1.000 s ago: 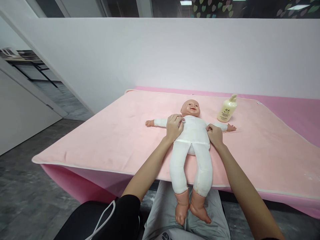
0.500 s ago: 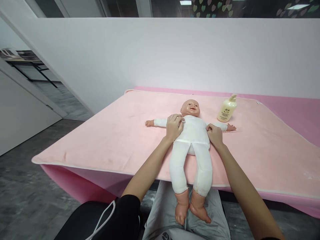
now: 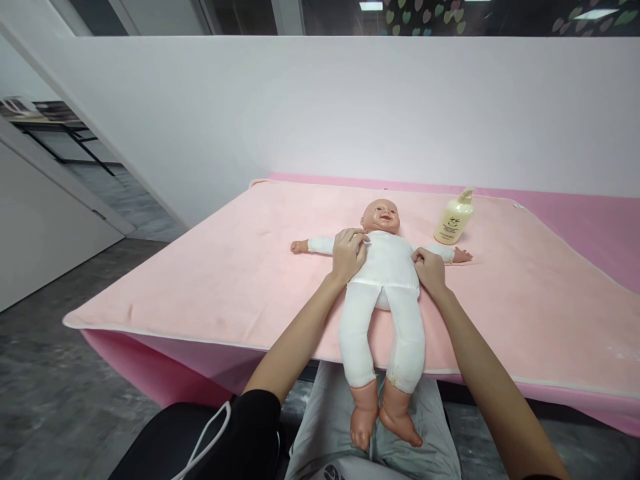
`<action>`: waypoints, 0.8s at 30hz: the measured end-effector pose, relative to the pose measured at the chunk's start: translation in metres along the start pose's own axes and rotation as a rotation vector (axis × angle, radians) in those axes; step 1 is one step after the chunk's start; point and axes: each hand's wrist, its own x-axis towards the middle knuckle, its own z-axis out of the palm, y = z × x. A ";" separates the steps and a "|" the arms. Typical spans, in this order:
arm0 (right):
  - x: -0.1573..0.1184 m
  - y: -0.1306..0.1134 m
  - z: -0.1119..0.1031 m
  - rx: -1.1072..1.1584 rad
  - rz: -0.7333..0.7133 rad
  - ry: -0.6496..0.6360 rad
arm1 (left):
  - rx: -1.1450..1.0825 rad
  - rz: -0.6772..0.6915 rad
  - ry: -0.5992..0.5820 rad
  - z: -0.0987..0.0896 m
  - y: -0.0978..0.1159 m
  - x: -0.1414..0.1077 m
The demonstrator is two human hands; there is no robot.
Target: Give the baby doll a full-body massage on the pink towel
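Note:
A baby doll [image 3: 385, 267] with a white cloth body lies on its back, head toward the wall and arms spread. Its legs hang over the table's front edge, above the grey trousers on my lap. At the doll's shoulder on the left side of the picture, my left hand [image 3: 350, 253] is closed, with bent fingers over the cloth of the upper chest. My right hand [image 3: 430, 270] is curled closed against the doll's other side, just below the armpit. Its fingertips are partly hidden, and it seems to pinch the cloth there.
A pale yellow pump bottle [image 3: 453, 219] stands behind the doll's outstretched arm on the right. A light pink blanket [image 3: 215, 267] covers the table over a darker pink cloth [image 3: 595, 233]. The white wall [image 3: 320, 107] rises behind. A white cable [image 3: 207, 437] hangs by my left sleeve.

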 end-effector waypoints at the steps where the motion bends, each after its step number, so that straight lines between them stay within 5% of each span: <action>1: 0.000 0.000 0.000 -0.003 0.002 -0.003 | -0.001 0.003 0.002 0.000 0.000 0.000; 24: 0.000 0.000 0.000 0.017 -0.004 -0.006 | 0.003 0.007 -0.015 0.000 0.001 0.001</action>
